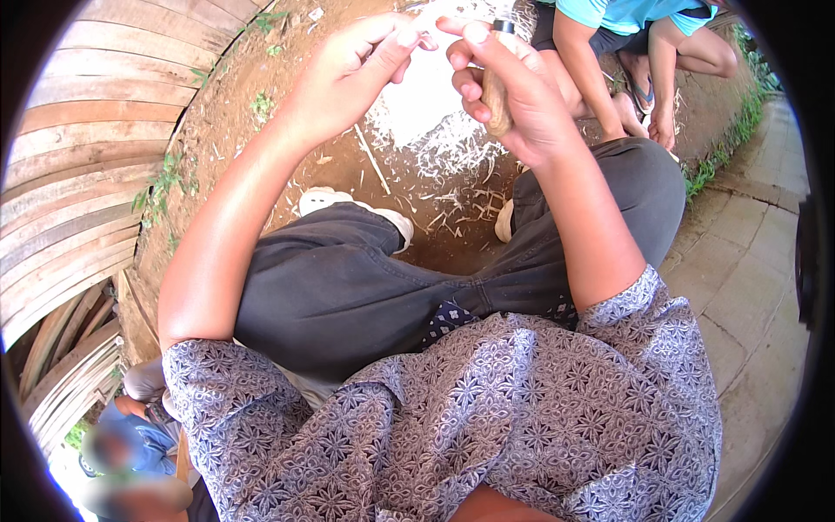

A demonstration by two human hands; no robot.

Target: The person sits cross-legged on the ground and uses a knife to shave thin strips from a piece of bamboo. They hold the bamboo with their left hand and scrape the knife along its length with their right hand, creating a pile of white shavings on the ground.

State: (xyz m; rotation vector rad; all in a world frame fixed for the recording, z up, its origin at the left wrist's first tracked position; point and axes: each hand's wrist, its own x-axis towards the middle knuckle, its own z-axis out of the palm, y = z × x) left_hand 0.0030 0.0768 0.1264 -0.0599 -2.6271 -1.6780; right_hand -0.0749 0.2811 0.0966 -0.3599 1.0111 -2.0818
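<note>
Both my hands are raised at the top of the view, close to each other. My right hand is closed around a wooden-handled tool, its dark collar pointing up and away from me. Whatever blade or tip it has is lost at the frame's top edge and in glare. My left hand pinches with thumb and forefinger. What sits in that pinch, if anything, is too small and washed out to make out. Below the hands, pale thin shavings litter the brown soil around an overexposed white patch.
At the right, a person in a light blue shirt sits close by, arms reaching down. Stacked wooden planks line the left. A paved path runs along the right. More people are behind at lower left. A thin stick lies on the soil.
</note>
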